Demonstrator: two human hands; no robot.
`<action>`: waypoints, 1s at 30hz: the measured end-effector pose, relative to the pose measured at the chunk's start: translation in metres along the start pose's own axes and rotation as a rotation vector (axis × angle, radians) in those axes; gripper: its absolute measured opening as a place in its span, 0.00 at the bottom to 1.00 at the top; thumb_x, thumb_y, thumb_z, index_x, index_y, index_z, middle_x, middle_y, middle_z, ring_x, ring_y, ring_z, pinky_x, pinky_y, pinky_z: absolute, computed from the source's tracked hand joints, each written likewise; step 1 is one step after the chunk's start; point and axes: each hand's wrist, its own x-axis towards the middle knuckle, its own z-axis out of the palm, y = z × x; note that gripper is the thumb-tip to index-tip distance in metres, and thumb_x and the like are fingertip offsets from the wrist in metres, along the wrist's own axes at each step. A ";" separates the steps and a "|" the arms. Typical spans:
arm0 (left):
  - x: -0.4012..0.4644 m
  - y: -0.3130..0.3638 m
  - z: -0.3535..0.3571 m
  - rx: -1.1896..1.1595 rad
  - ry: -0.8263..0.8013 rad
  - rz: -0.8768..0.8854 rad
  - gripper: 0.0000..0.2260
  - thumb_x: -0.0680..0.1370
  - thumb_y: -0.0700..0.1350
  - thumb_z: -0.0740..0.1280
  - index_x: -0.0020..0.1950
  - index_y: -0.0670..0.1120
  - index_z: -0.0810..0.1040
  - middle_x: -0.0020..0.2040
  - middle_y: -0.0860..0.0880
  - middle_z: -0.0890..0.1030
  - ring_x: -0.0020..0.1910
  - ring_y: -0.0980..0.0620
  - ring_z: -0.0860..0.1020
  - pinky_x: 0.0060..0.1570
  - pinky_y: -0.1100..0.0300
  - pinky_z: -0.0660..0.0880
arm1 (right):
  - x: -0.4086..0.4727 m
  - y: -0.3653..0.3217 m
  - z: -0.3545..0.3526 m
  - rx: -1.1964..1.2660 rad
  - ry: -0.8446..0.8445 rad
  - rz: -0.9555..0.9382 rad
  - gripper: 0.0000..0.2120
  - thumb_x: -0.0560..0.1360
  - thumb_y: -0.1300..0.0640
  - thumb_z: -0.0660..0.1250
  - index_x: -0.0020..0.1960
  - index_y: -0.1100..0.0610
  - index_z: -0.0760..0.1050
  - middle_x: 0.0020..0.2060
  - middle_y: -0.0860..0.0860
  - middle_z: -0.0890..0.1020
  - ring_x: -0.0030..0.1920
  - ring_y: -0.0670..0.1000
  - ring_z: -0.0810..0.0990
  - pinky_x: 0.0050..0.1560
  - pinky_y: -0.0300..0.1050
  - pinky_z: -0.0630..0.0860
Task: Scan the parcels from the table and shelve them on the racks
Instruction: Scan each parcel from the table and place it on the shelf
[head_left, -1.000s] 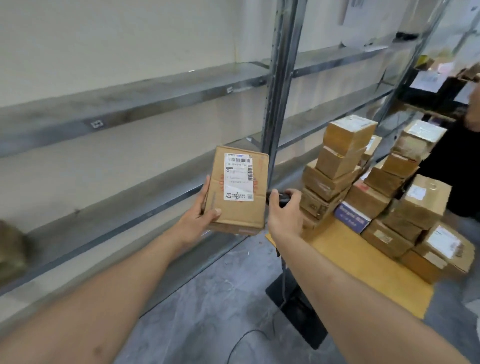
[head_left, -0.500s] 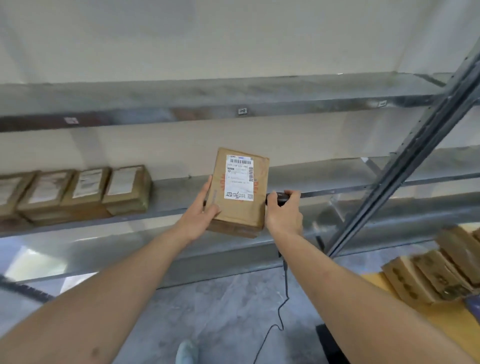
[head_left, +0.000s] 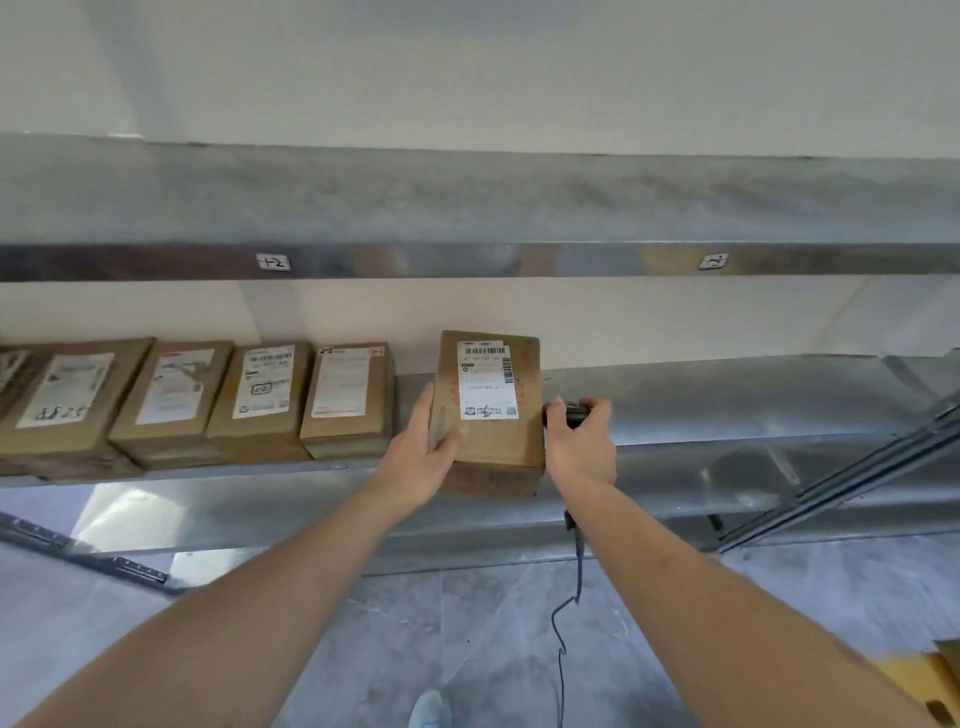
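A brown cardboard parcel (head_left: 519, 441) with a white barcode label facing me is held in front of the middle rack shelf (head_left: 727, 400). My left hand (head_left: 423, 457) grips its left side, thumb on the front face. Just right of the parcel, my right hand (head_left: 579, 447) is curled round a black corded scanner (head_left: 569, 413), whose cable hangs down toward the floor. Several labelled parcels (head_left: 260, 400) lie in a row on the same shelf, left of the held one.
An upper metal shelf (head_left: 467, 260) with small tags spans the view above. A lower shelf (head_left: 675, 499) runs below the parcels. A diagonal rack brace (head_left: 857, 483) stands at the right. A yellow table corner (head_left: 935, 675) and grey floor lie below.
The view has swung left from the table and its stacked parcels to the rack. The parcel, still held by my left hand, has come up close to the shelf beside the row.
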 end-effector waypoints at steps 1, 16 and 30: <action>0.004 -0.004 -0.003 0.016 -0.009 -0.020 0.37 0.83 0.64 0.60 0.85 0.61 0.41 0.80 0.51 0.70 0.77 0.44 0.70 0.75 0.46 0.64 | 0.003 -0.003 0.008 -0.011 -0.008 0.007 0.17 0.85 0.39 0.59 0.66 0.48 0.64 0.49 0.51 0.79 0.47 0.58 0.77 0.47 0.50 0.71; 0.035 -0.018 0.008 0.621 0.163 -0.029 0.29 0.88 0.55 0.52 0.86 0.46 0.49 0.80 0.41 0.50 0.69 0.38 0.74 0.69 0.45 0.74 | 0.049 -0.004 0.061 -0.117 -0.196 0.000 0.21 0.84 0.40 0.59 0.72 0.49 0.64 0.54 0.54 0.82 0.50 0.59 0.79 0.51 0.53 0.76; 0.045 -0.017 0.004 0.917 0.109 -0.055 0.29 0.87 0.58 0.50 0.85 0.46 0.52 0.83 0.40 0.51 0.82 0.37 0.51 0.79 0.43 0.61 | 0.057 -0.016 0.074 -0.185 -0.273 -0.088 0.20 0.85 0.41 0.58 0.72 0.50 0.63 0.50 0.51 0.79 0.49 0.59 0.79 0.50 0.51 0.74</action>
